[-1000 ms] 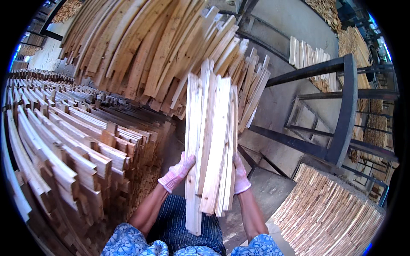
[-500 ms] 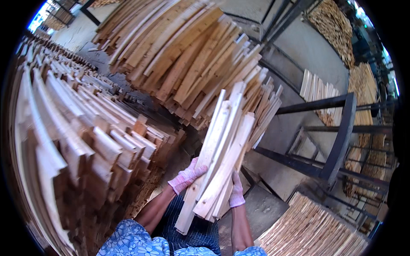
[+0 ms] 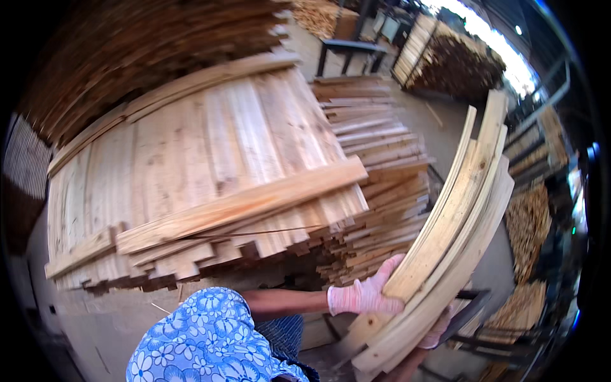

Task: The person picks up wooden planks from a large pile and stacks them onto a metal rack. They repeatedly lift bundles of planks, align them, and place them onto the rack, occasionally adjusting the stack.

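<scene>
Both hands carry a bundle of several long, pale wooden boards, held slanting from lower middle to upper right. My left hand, in a pink-and-white knit glove, grips the bundle's near side with the thumb over a board face. On the far side, my right hand, gloved alike, is closed around the boards' edge and partly hidden behind them. To the left of the bundle lies a broad stack of boards, its flat top crossed by loose boards such as one long plank.
A ragged pile of boards stands between the broad stack and the bundle. Behind it are a dark metal frame and a big wood stack. More wood piles line the right. A tall stack rises at the upper left.
My view has swung round, and the broad flat-topped stack now fills the left. The bundle has moved to the right with both hands still on it.
</scene>
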### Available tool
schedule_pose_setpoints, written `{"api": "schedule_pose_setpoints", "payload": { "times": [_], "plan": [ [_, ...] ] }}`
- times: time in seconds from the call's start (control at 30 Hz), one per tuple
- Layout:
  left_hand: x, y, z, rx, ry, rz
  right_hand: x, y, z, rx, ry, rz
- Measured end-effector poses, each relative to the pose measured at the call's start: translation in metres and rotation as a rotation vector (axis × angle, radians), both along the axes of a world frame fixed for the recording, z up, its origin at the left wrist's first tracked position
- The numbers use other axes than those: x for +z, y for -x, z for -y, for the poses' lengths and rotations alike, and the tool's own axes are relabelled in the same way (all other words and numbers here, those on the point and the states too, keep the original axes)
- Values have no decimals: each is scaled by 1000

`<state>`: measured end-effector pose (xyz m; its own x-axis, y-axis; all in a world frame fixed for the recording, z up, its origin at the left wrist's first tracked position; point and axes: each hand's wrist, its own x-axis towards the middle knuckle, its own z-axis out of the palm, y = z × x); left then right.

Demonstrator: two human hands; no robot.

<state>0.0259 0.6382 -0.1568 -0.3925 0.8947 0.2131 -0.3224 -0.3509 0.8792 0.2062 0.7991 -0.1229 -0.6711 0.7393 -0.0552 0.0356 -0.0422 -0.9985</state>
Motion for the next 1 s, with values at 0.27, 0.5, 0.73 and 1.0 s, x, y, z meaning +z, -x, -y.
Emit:
{"api": "schedule_pose_setpoints", "payload": {
  "times": [0.27,0.5,0.73,1.0],
  "plan": [
    [146,-3,134,530,-65,189,136,154,22,908,-298,186],
    [212,122,259,966,668,-110,159,356,160,1130,24,-245],
    [227,171,296,1021,1286,-407,150,452,229,1183,-353,143],
    [234,163,315,882,921,-132,91,487,160,1289,-40,62]
  ]
}}
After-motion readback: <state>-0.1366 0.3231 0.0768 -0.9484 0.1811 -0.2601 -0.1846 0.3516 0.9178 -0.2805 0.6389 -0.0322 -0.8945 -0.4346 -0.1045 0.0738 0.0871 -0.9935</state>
